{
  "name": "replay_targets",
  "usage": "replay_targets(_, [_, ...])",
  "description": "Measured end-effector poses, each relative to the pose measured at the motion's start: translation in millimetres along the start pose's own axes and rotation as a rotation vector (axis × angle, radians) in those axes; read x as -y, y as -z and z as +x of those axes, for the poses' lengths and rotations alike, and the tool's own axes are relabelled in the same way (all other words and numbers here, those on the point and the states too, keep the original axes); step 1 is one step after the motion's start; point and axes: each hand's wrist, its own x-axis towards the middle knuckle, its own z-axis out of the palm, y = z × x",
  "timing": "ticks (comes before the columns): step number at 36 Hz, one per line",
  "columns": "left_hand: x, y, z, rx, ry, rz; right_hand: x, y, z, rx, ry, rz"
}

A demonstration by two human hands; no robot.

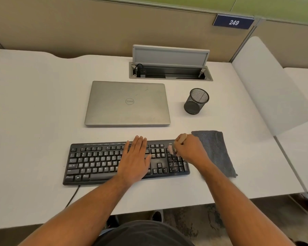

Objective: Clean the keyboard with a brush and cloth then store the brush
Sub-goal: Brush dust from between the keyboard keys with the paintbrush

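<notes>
A: Biggest first?
B: White desk (43,103), w/ open cable tray (171,71) at far edge. Closed silver laptop (127,102) mid-desk.

A: Task stuff?
B: Black keyboard (96,162) near edge, just nearer than laptop. Grey cloth (215,151) flat on desk, just right of keyboard.

A: Hands?
B: Left hand (136,160) flat on keys, right-centre, fingers straight, gripping nothing. Right hand (190,150) curled round brush (180,138), over numpad, far-right corner; bristles blurred.

A: Smaller?
B: Black mesh pen cup (196,101), right of laptop, far from keyboard.
</notes>
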Motion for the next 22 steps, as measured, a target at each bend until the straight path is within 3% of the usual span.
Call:
replay_targets(4, [0, -1, 0, 0.005, -0.004, 0.004, -4, 10, 4, 0.128, -0.022, 0.013])
replay_targets(9, [1, -2, 1, -0.013, -0.009, 0.011, -10, 17, 3, -0.157, 0.000, 0.114])
replay_targets(19, [2, -5, 0, -0.035, -0.015, 0.003, -17, 16, 2, 0.018, -0.015, 0.033])
replay_targets(22, [2, -5, 0, -0.041, -0.010, -0.002, -14, 18, 1, -0.087, 0.004, 0.085])
